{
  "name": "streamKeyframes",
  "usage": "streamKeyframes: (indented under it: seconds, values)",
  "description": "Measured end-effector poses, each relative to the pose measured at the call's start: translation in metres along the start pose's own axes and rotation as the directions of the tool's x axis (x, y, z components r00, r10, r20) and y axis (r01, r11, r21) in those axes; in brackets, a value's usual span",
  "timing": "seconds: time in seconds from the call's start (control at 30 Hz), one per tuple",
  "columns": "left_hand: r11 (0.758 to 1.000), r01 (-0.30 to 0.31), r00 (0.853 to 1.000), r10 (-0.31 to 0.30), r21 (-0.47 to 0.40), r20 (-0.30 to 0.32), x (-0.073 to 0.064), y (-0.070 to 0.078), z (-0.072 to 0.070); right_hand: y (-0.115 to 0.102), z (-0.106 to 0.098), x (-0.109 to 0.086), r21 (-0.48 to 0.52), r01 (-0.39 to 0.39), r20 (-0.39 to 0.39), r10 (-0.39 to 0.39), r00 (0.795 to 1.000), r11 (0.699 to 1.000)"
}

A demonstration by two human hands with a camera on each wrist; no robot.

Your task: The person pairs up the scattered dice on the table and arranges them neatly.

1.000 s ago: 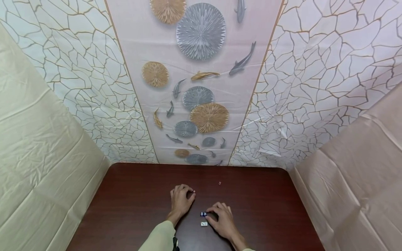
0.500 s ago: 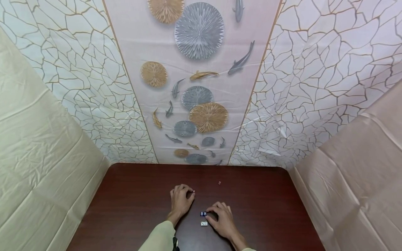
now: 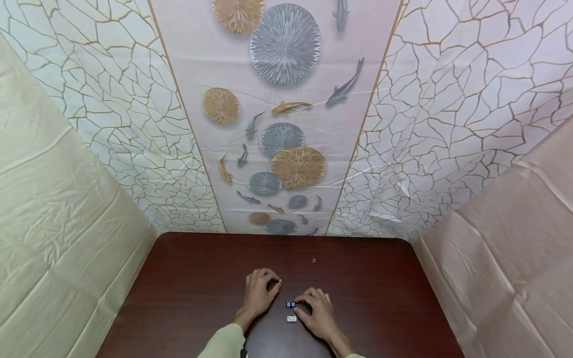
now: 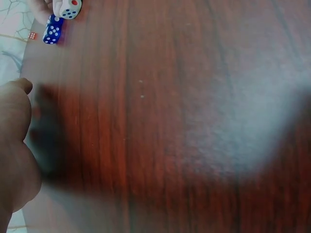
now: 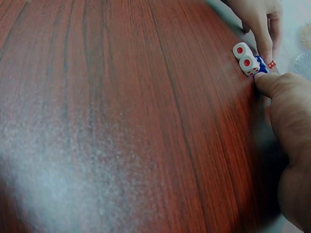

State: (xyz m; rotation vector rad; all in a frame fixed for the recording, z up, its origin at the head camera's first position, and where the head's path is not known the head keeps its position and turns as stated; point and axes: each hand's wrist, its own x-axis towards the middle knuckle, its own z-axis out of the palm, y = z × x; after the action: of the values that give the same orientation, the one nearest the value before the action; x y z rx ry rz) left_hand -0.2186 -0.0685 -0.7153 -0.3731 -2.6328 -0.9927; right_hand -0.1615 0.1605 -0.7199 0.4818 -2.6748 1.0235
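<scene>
My left hand [image 3: 258, 294] pinches a small red die [image 3: 280, 281] between thumb and forefinger; the right wrist view also shows this red die [image 5: 271, 63] at its fingertips. Two blue dice [image 3: 288, 305] sit side by side on the table, nearer to me. At the right one of that pair, my right hand [image 3: 317, 314] has its thumb and forefinger on opposite sides, pinching it. Just in front of them, towards me, lie two white dice [image 3: 292, 318] with red and blue dots, also side by side. The left wrist view shows only part of the left hand [image 4: 17, 131].
Another small red die [image 3: 314, 260] lies alone further back, right of centre. The dark red-brown wooden table [image 3: 380, 298] ends at a patterned cloth backdrop [image 3: 286, 119]. Plain beige cloth [image 3: 515, 238] hangs along both sides.
My left hand has moved towards me and slightly right, bringing its red die closer to the blue pair. The right hand and the other dice have stayed in place.
</scene>
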Motion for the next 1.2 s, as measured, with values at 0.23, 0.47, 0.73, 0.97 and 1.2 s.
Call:
streamKeyframes:
  seconds: [0.23,0.47,0.73,0.97,1.2]
  values:
    - [0.999,-0.050,0.999,0.050,-0.015,0.021,-0.007,0.003,-0.001,0.000,0.000,0.000,0.000,0.027,-0.024,-0.027,0.999,1.000]
    - [0.994,-0.107,0.994,0.106,0.012,0.040,-0.010,0.005,0.002,0.000,0.001,-0.001,-0.005,0.071,-0.065,-0.071,0.995,0.997]
    - [0.990,-0.136,0.987,0.133,0.024,0.087,-0.013,0.008,0.004,-0.001,0.000,-0.001,-0.018,0.079,-0.068,-0.080,0.994,0.997]
    - [0.986,-0.163,0.984,0.159,0.045,0.080,-0.016,0.009,0.006,-0.001,0.000,-0.001,-0.009,0.044,-0.031,-0.044,0.999,0.999]
    - [0.981,-0.187,0.981,0.185,0.050,0.050,-0.018,0.010,0.008,0.000,0.002,-0.001,-0.020,0.065,-0.062,-0.066,0.996,0.998]
